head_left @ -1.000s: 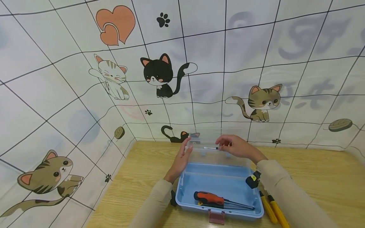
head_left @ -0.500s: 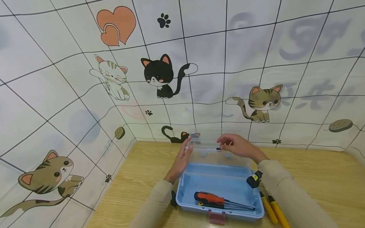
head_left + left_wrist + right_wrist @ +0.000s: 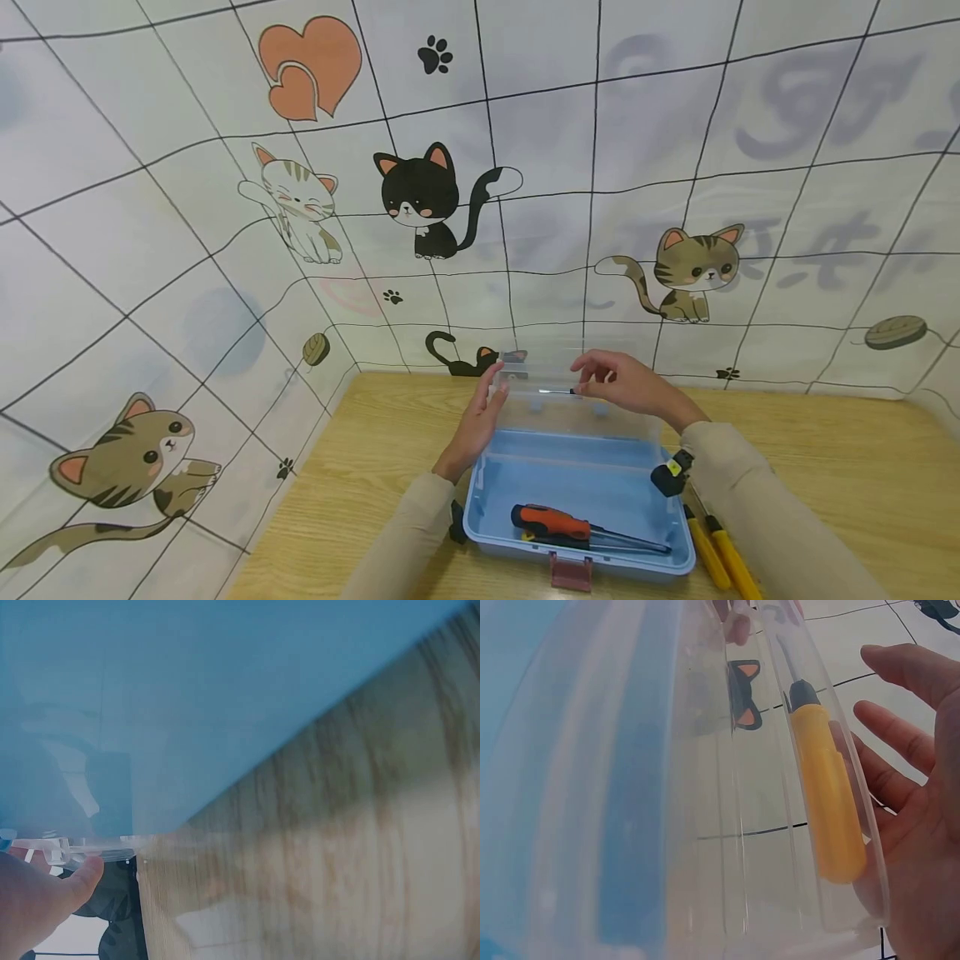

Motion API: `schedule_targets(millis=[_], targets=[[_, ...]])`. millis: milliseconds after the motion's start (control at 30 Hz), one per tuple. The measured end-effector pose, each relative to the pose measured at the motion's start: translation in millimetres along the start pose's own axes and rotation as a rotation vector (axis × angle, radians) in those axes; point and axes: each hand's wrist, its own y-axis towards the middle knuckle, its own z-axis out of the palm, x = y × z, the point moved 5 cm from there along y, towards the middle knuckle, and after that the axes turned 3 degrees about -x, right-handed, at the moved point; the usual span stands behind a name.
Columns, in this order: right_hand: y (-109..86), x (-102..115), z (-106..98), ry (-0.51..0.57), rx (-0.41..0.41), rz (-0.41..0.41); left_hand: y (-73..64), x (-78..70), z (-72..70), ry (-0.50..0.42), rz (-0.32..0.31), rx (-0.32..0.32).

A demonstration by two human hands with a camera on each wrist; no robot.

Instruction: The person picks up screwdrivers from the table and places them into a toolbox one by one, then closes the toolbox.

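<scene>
Hands well apart, both up at the raised clear lid (image 3: 630,423). Left hand (image 3: 474,421): pinching the lid's left edge, thumb on the near side, fingers behind. Right hand (image 3: 626,385): fingers loose and spread beside the lid, gripping nothing; whether any fingertip touches the clear wall, I cannot tell. Next to it, a yellow-handled screwdriver (image 3: 829,802) lies inside a narrow clear compartment of the lid, dark collar at the handle's end, metal shaft pointing across toward the left hand. From the front, the right hand hides its handle. Blue box (image 3: 555,483) sits below on a wood-grain table (image 3: 360,467), lid standing along its far side. Inside, toward the near wall: an orange-and-black screwdriver (image 3: 553,522), shaft to the right, over a second tool with a dark handle (image 3: 558,542), partly covered. Reddish-purple latch (image 3: 571,573) hangs at the box's front. Just right of the box, two yellow-handled tools (image 3: 733,558) side by side on the table, partly behind the right forearm. Beige sleeves, a small black device (image 3: 671,473) at the right wrist. White gridded wall covering (image 3: 540,125) behind, printed with cartoon cats, paws and hearts.
</scene>
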Motion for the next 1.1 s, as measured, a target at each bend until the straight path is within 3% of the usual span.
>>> schedule_targets(millis=[167, 600, 1100], targets=[[1.9, -13, -1, 0.009, -0.004, -0.019, 0.1, -0.9, 0.6, 0.004, 0.007, 0.012], [-2.0, -10, -7, -0.020, -0.015, -0.045, 0.3, -0.6, 0.6, -0.007, 0.007, 0.003], [-24.3, -5, -29, -0.045, -0.092, -0.015, 0.1, 0.2, 1.7, 0.004, 0.004, -0.001]])
